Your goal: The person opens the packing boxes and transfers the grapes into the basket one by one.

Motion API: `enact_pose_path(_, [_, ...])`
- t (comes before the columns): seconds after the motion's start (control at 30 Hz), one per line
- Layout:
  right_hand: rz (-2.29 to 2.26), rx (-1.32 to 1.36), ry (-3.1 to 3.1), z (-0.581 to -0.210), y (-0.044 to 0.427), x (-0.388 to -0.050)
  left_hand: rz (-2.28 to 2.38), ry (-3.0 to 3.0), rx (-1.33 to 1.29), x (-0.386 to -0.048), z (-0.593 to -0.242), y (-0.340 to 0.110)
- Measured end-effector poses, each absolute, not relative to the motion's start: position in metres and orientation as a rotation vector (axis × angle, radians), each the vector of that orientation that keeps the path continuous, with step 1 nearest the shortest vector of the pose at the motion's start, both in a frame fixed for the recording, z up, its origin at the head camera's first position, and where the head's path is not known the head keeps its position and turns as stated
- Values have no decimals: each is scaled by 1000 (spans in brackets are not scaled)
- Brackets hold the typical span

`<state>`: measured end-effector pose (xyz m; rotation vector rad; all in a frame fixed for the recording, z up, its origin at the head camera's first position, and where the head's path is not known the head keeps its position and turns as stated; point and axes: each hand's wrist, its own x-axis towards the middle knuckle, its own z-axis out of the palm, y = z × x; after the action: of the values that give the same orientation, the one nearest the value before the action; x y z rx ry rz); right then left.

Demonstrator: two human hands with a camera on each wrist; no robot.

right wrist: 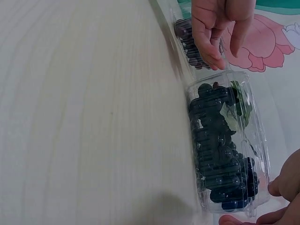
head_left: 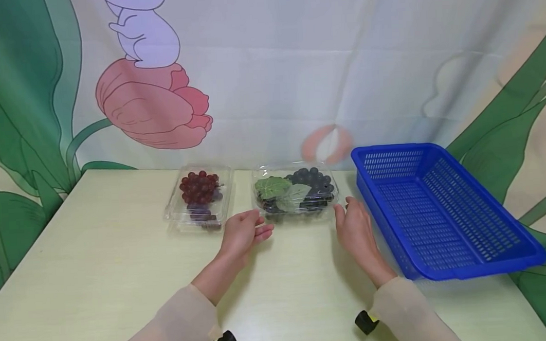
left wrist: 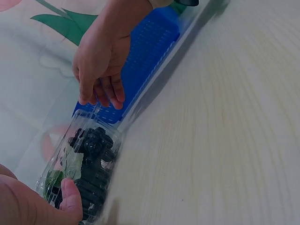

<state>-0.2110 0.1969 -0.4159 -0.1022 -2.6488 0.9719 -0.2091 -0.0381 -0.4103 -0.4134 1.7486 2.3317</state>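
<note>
A clear lidded plastic box of dark grapes (head_left: 313, 181) with green leaves (head_left: 272, 187) stands near the back of the table. My left hand (head_left: 244, 233) is at the box's left front corner, its fingers extended and holding nothing; in the right wrist view the same left hand (right wrist: 220, 28) hovers just off the box's end. My right hand (head_left: 356, 228) is beside the right end, fingers loosely bent. In the left wrist view, the right hand's fingertips (left wrist: 112, 93) are close to the lid's edge; contact is hard to tell. Left of it stands a clear box of red and purple grapes (head_left: 200, 190).
A blue perforated plastic basket (head_left: 397, 236) stands at the right of the table, close to my right hand. Behind the pale wooden table (head_left: 97, 262) hangs a curtain (head_left: 268, 88) printed with flowers and a white animal.
</note>
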Motion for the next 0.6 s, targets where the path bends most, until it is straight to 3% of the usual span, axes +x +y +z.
enact_pose_path(0.6, [1162,-241,-2666,-417,203,-228,2367,1722,-527,-225,-420,-29])
